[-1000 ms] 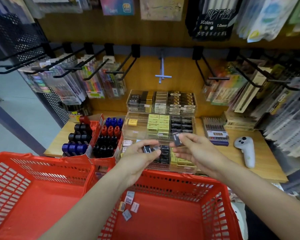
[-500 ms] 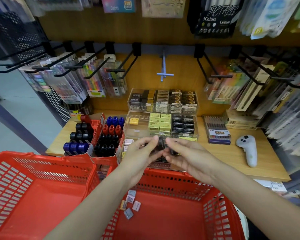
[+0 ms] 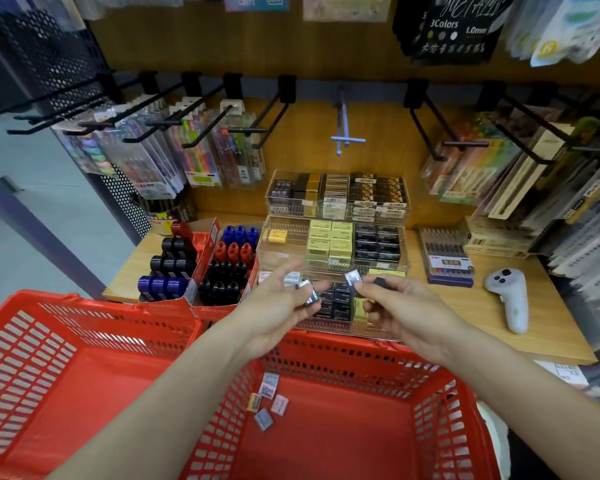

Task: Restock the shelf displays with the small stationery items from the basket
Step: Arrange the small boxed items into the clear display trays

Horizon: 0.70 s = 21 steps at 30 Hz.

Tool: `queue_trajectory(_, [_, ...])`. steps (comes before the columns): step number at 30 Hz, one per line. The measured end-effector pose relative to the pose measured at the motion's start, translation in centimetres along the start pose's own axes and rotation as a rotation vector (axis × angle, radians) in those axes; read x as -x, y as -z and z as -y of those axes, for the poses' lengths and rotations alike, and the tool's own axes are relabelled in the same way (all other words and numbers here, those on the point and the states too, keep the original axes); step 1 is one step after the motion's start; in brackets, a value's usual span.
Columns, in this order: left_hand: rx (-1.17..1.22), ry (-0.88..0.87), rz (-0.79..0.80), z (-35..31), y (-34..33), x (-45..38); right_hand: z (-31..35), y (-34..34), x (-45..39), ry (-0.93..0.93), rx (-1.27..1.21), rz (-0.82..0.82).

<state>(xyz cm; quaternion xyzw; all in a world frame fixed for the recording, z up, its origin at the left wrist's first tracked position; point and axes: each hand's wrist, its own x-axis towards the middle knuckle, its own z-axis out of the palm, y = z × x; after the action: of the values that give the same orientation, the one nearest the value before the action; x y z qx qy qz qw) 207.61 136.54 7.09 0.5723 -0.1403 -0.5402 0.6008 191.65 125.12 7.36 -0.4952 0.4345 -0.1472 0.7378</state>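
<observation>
Both hands were up over the front of the clear display tiers (image 3: 333,244), above the far rim of the right basket (image 3: 343,441). The left hand (image 3: 278,310) lay palm-up, fingers loosely curled, with a few small dark packets (image 3: 310,294) resting on the fingers and pinched by the thumb. The right hand (image 3: 402,306) pinched one packet (image 3: 353,278) between thumb and forefinger, tilted up, just at three o'clock of the left hand's lot; a small black piece (image 3: 379,281) showed at its fingertips too, though I could not tell what it was.

At six o'clock of the hands, on the floor of the right basket, four small eraser-like packets (image 3: 269,398) lay in a loose cluster near the left wall. A second red basket (image 3: 59,368) stood touching it at nine o'clock.

The tiers held rows of black, yellow and gold boxes. At nine o'clock of them, two red cartons (image 3: 222,271) held black, red and blue capped markers. At three o'clock lay a flat pen set (image 3: 445,258), and beyond it a white controller (image 3: 510,299) on the wooden shelf (image 3: 555,327). Pen packs hung from black hooks (image 3: 250,129) at eleven o'clock and at two o'clock.
</observation>
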Motion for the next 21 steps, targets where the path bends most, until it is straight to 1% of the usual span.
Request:
queue_trajectory(2, [-0.157, -0.071, -0.033, 0.3, 0.3, -0.1, -0.1, 0.2, 0.2, -0.044, -0.104, 0.007])
queue_trajectory(3, [-0.197, -0.104, -0.044, 0.4, 0.3, -0.1, -0.2, 0.3, 0.3, -0.067, -0.165, 0.005])
queue_trajectory(6, [-0.154, -0.162, -0.015, 0.6, 0.2, -0.2, -0.3, 0.3, 0.7, -0.108, -0.294, -0.002])
queue_trajectory(9, [-0.041, -0.1, 0.004, 0.6, 0.0, -0.2, -0.2, 0.5, 1.0, -0.101, -0.289, 0.03])
queue_trajectory(12, [-0.056, -0.023, -0.04, 1.0, 0.2, -0.2, -0.1, 1.1, 1.3, -0.099, -0.289, 0.055])
queue_trajectory(14, [-0.199, -0.013, -0.1, 1.4, 0.6, -0.4, -0.2, 1.8, 1.7, -0.106, -0.283, 0.068])
queue_trajectory(17, [-0.469, -0.078, -0.213, 1.5, 1.6, -1.5, -1.0, 2.9, 2.2, -0.107, -0.261, 0.042])
queue_trajectory(19, [-0.655, -0.128, -0.254, 1.5, 1.9, -2.9, -1.8, 3.4, 2.6, -0.112, -0.297, -0.003])
queue_trajectory(21, [-0.833, -0.173, -0.256, 1.8, 1.6, -4.7, -2.7, 3.8, 2.9, -0.101, -0.313, -0.029])
